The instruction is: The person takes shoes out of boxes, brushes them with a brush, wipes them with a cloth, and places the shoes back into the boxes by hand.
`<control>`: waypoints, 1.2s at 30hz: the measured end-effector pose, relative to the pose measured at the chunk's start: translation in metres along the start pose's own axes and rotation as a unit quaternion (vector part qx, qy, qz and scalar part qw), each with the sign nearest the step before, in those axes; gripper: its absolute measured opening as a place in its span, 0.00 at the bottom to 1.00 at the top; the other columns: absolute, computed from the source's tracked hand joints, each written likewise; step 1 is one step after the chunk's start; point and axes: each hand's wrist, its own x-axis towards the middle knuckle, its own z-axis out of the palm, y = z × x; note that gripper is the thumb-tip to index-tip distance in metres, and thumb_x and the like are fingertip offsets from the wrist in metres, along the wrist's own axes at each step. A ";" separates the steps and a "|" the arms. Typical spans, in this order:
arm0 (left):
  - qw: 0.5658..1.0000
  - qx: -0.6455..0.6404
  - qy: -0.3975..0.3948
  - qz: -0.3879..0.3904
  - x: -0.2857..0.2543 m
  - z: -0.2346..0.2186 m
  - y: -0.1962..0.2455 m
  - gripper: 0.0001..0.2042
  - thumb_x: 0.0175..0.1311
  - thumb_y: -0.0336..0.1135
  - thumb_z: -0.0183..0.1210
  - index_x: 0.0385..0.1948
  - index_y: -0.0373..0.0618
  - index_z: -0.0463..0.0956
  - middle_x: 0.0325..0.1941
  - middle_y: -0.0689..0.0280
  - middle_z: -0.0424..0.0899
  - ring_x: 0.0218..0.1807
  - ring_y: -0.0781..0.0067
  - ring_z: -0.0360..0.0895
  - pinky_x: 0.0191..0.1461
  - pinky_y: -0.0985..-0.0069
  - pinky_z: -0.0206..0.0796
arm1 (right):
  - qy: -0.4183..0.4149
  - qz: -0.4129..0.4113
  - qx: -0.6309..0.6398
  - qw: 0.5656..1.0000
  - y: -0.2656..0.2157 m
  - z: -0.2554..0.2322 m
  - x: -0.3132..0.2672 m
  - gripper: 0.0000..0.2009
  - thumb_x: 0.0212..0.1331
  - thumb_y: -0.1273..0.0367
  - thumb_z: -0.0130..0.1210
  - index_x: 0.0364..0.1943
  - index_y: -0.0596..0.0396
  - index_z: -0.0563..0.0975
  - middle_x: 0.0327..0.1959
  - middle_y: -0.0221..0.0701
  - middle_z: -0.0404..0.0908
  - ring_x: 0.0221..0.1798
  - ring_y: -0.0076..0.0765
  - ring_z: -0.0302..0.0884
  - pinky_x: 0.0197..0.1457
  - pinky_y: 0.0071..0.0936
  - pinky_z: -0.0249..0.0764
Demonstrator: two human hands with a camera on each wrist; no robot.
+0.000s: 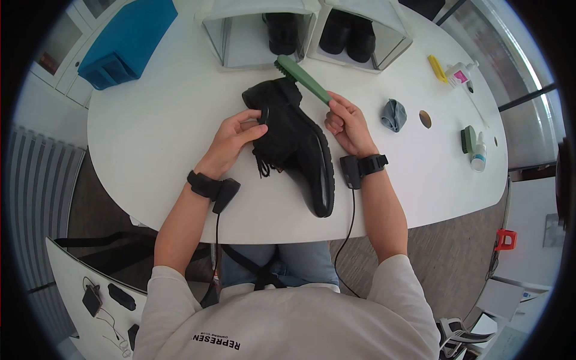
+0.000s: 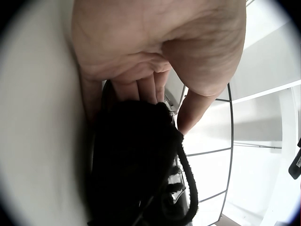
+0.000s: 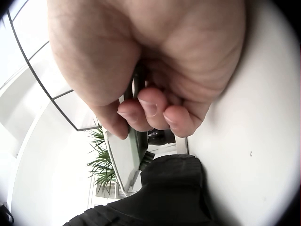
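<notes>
A black lace-up shoe (image 1: 295, 141) lies on its side on the white table, its toe toward the person and its sole facing right. The left hand (image 1: 235, 135) grips the shoe at its ankle opening; in the left wrist view its fingers reach past the dark upper and a loose lace (image 2: 189, 181) hangs nearby. In the right hand (image 1: 350, 127) is the handle of a green brush (image 1: 309, 81). Its dark bristles are right at the shoe's heel. From the right wrist, curled fingers show around the brush handle (image 3: 140, 136), above the heel (image 3: 171, 176).
Two open white boxes (image 1: 255, 7) with black shoes (image 1: 282, 33) inside stand at the back. A blue case (image 1: 135, 36) is at the back left. To the right lie a crumpled grey cloth (image 1: 393, 116), a second green brush (image 1: 468, 139), a yellow object (image 1: 437, 69) and bottles (image 1: 478, 157).
</notes>
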 end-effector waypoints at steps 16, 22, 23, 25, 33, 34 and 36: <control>0.999 0.029 0.016 -0.003 0.000 0.002 -0.002 0.17 0.64 0.30 0.57 0.53 0.38 0.70 0.46 0.64 0.81 0.48 0.78 0.77 0.54 0.81 0.66 | 0.028 -0.022 -0.058 0.998 -0.005 -0.004 -0.002 0.17 0.66 0.67 0.52 0.54 0.64 0.72 0.17 0.16 0.57 0.19 0.15 0.49 0.24 0.18 0.50; 1.000 0.018 -0.001 0.008 0.001 0.003 0.002 0.17 0.64 0.31 0.57 0.53 0.38 0.70 0.45 0.65 0.81 0.48 0.79 0.77 0.54 0.81 0.66 | 0.042 -0.029 -0.057 0.997 -0.003 0.000 -0.002 0.17 0.66 0.67 0.52 0.54 0.63 0.72 0.17 0.16 0.57 0.19 0.15 0.50 0.25 0.18 0.50; 1.000 0.025 0.001 0.003 0.000 0.004 0.000 0.16 0.64 0.31 0.57 0.53 0.38 0.70 0.45 0.65 0.81 0.48 0.79 0.77 0.55 0.81 0.66 | 0.045 -0.028 -0.055 0.997 -0.004 -0.001 -0.003 0.17 0.66 0.67 0.52 0.54 0.63 0.72 0.17 0.16 0.57 0.19 0.15 0.50 0.25 0.18 0.50; 1.000 0.020 0.010 -0.004 0.000 0.003 -0.003 0.16 0.64 0.31 0.57 0.52 0.38 0.71 0.46 0.65 0.81 0.48 0.79 0.77 0.54 0.81 0.66 | 0.025 -0.022 -0.063 0.997 -0.005 -0.003 -0.003 0.17 0.66 0.67 0.52 0.54 0.63 0.72 0.16 0.16 0.57 0.19 0.15 0.50 0.25 0.18 0.50; 1.000 0.018 0.008 -0.002 0.000 0.004 0.000 0.14 0.65 0.32 0.56 0.51 0.39 0.72 0.46 0.67 0.80 0.48 0.81 0.76 0.54 0.82 0.66 | 0.024 -0.024 -0.060 0.998 -0.003 -0.005 -0.003 0.17 0.66 0.67 0.53 0.54 0.64 0.72 0.17 0.16 0.57 0.19 0.16 0.50 0.25 0.18 0.50; 1.000 0.021 0.002 0.002 0.000 0.005 0.001 0.14 0.66 0.33 0.56 0.50 0.39 0.72 0.46 0.67 0.80 0.48 0.81 0.76 0.54 0.82 0.66 | 0.025 -0.025 -0.058 0.998 -0.003 -0.003 -0.002 0.17 0.66 0.67 0.52 0.54 0.64 0.72 0.17 0.16 0.57 0.19 0.16 0.50 0.24 0.18 0.50; 1.000 0.024 -0.003 0.001 -0.001 0.006 0.000 0.14 0.66 0.33 0.55 0.50 0.39 0.72 0.46 0.68 0.80 0.48 0.81 0.76 0.54 0.82 0.65 | 0.027 -0.023 -0.057 0.998 -0.004 -0.004 -0.001 0.17 0.66 0.67 0.52 0.53 0.64 0.72 0.17 0.16 0.58 0.19 0.16 0.50 0.24 0.18 0.50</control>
